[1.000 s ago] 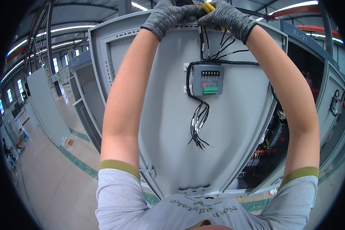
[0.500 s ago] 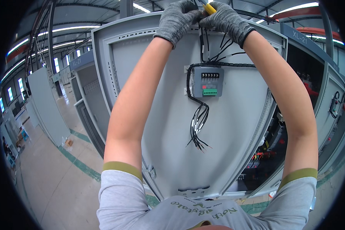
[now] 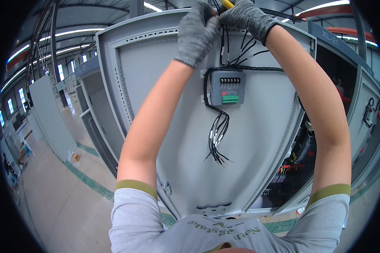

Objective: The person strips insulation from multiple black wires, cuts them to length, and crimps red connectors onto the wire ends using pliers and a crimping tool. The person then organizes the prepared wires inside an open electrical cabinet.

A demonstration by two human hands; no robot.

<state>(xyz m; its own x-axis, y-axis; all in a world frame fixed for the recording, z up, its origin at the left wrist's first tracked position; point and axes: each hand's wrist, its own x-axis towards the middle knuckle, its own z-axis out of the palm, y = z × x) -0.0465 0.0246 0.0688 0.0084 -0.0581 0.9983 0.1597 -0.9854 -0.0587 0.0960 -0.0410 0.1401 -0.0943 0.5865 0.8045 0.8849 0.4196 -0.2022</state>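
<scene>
Landmark for all placings: the grey module with a black terminal row and a green connector, fixed to the inner face of the open cabinet door.

1. Floor, far left of the module and below it: grey concrete with a green stripe running along the cabinet bases; a small box is lying on it, too small to tell more.
2. Row of grey cabinets, left of the module: standing side by side beyond the door's left edge.
3. Left hand, up and left of the module, in a grey knit glove: its fingers are curling closed at the top of the door around the upper ends of the black wires; exactly how many it is pinching cannot be told.
4. Yellow-handled tool, straight above the module at the picture's top edge: only a short yellow piece is showing, between the two gloves.
5. Loose black wires, straight below the module: hanging in a bundle, their ends fanning out free against the door.
6. Right hand, up and right of the module, gloved likewise: closing round the yellow tool, touching the left glove.
7. Black wire loom, just above the module: running rightward along the door.
8. Open cabinet interior, right of and below the module: dark, with red and coloured components showing.
</scene>
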